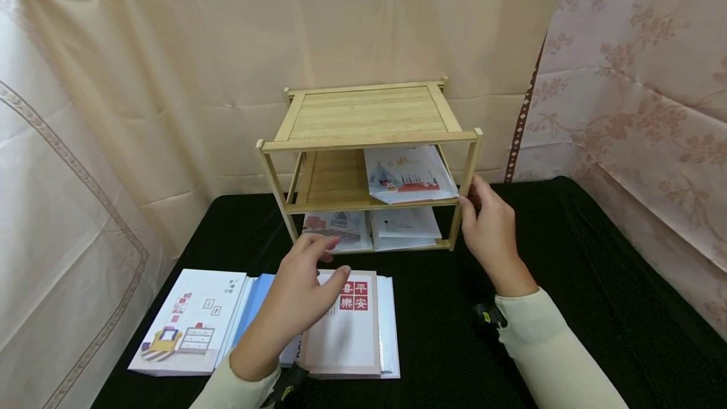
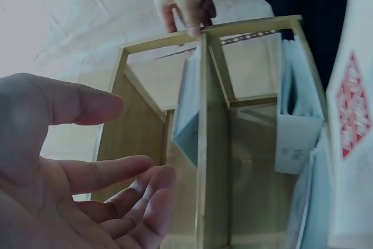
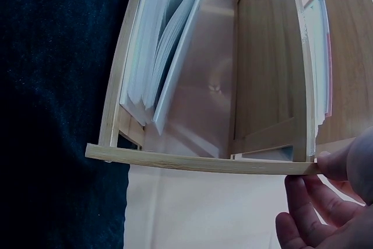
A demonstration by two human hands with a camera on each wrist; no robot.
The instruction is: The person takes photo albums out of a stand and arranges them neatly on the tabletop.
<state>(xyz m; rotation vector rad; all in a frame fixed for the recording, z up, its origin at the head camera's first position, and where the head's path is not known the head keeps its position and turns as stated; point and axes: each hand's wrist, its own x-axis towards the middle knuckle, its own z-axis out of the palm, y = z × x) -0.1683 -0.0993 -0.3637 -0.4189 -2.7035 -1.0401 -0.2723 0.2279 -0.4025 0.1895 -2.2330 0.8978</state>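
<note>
A small wooden shelf rack (image 1: pixel 369 112) stands in front of me. My right hand (image 1: pixel 491 232) pinches its front right post at middle-board height, thumb on one side and fingers on the other in the right wrist view. On the middle board, toward the right, lies a white book (image 1: pixel 406 172) with a tent drawing. My left hand (image 1: pixel 301 295) hovers over books on the table, thumb and fingers apart, with nothing between them. Partly under it are a pale book with red squares (image 1: pixel 353 343) and a blue book (image 1: pixel 255 298).
An illustrated book (image 1: pixel 346 227) and a white book (image 1: pixel 406 227) lie side by side on the lowest board. Left on the black cloth (image 1: pixel 443 314) is a white book with an armchair drawing (image 1: pixel 195 333). Beige curtain (image 1: pixel 227 49) hangs behind; patterned cloth (image 1: pixel 636 81) hangs right.
</note>
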